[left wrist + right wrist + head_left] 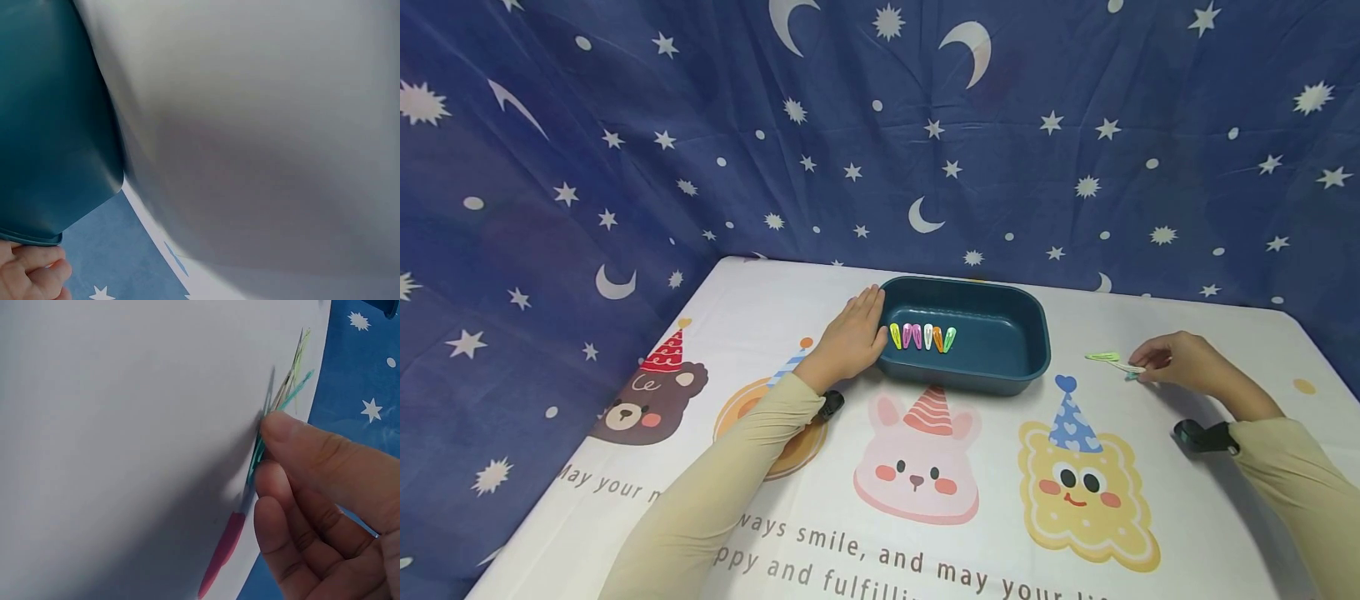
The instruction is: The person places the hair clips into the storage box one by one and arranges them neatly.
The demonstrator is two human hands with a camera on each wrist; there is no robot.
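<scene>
A dark teal rectangular tray (1000, 381) stands near the far edge of the table. Inside it, toward the left, lies a row of several snap hair clips (928, 336) in yellow, purple, white, orange and green. My left hand (848, 333) rests against the tray's left end, fingers extended along its side. To the right of the tray, my right hand (1180, 367) pinches a teal hair clip (295, 392) between thumb and fingers, low over the tabletop. A light green clip (1102, 357) and a whitish clip (1124, 367) lie at its fingertips, partly overlapping.
A white cloth (985, 458) printed with cartoon figures and lettering covers the table. Behind and to the left hangs a blue curtain (850, 108) with moons and stars. In the right wrist view, a pinkish-red strip (224, 553) of unclear kind appears below the fingers.
</scene>
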